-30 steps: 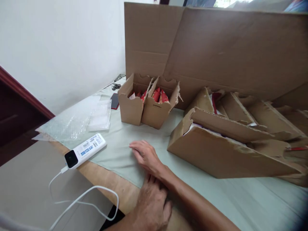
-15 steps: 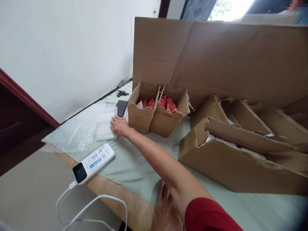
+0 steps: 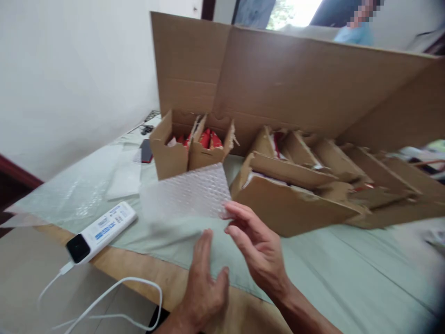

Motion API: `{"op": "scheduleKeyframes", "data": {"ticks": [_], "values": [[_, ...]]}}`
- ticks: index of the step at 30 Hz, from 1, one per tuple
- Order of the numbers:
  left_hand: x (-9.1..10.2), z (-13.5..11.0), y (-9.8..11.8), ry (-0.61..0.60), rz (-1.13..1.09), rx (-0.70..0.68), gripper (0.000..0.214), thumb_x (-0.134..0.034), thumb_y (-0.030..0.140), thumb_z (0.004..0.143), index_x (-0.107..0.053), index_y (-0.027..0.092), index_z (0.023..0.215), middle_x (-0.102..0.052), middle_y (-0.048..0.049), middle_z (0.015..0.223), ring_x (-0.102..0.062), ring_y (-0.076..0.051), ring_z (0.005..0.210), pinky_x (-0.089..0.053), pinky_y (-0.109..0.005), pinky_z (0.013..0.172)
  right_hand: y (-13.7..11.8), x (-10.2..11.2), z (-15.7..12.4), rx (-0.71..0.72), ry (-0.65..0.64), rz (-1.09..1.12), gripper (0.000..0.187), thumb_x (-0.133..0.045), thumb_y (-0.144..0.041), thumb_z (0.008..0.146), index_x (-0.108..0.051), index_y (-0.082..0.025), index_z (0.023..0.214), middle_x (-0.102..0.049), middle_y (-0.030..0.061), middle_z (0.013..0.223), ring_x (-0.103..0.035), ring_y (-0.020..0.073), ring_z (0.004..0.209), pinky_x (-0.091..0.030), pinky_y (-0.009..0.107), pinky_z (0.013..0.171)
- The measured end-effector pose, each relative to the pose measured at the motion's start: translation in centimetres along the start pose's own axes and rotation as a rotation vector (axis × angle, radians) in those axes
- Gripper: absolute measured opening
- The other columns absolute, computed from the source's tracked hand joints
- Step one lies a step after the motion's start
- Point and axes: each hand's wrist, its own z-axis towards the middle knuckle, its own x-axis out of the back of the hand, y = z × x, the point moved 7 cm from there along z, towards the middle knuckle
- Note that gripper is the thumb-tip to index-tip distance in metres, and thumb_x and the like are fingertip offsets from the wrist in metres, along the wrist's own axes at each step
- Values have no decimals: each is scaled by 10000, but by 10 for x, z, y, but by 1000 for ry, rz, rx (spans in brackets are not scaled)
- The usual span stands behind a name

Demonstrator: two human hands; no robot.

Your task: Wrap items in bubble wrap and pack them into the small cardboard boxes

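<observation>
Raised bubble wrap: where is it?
Head view, just left of centre: the bubble wrap is held by the right hand, in front of the red packets.

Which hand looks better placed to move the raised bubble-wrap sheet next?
Probably the right hand: its fingers meet the bubble-wrap sheet at a corner. The left hand is open, apart from the sheet.

Bubble-wrap sheet (image 3: 194,192) blurred; white cable (image 3: 139,279) cut off by bottom edge.

White device (image 3: 102,233) with plugged-in white cable (image 3: 132,279), dark red-edged slab (image 3: 146,151) farther back
</observation>
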Motion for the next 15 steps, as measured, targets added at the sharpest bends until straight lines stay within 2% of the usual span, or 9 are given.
{"op": "scheduleKeyframes", "data": {"ticks": [3,6,8,10,13,15], "values": [[12,-1,-12,36,-322,256,661,-590,389,920,-435,117,1502,-615,-204,1416,-557,-368,1363,-442,-545,1151,34,79,-61,-311,191,24,305,-688,-398,932,-733,-262,1200,-765,70,1048,-723,188,827,-609,323,746],[14,2,-11,49,-561,392,807,-693,491,851,-408,151,1525,-664,-171,1349,-605,-358,1304,-454,-506,1129,65,133,-120,-571,302,26,395,-723,-496,871,-749,-207,1139,-749,50,805,-709,203,784,-591,347,792],[12,7,-6,58,-607,436,888,-746,515,796,-382,191,1538,-656,-159,1362,-604,-339,1306,-449,-486,1125,79,153,-150,-693,334,38,438,-734,-542,830,-752,-185,1081,-747,63,831,-701,211,800,-575,337,769],[5,14,-1,19,-547,463,906,-770,524,763,-400,195,1522,-655,-163,1349,-604,-324,1300,-460,-468,1103,87,163,-166,-756,317,43,441,-732,-566,803,-744,-179,1014,-744,74,880,-684,211,797,-547,309,687],[-3,26,2,-2,-336,442,887,-770,545,713,-483,150,1454,-688,-151,1207,-668,-294,1146,-523,-426,984,95,171,-169,-744,250,-4,378,-699,-545,811,-708,-190,938,-699,44,802,-645,194,741,-502,294,635],[-8,34,3,-16,-195,380,817,-736,543,727,-536,140,1409,-690,-101,1068,-690,-246,980,-545,-380,876,101,178,-162,-688,226,-67,339,-685,-514,806,-678,-195,920,-663,26,764,-622,185,715,-502,305,661]]}}
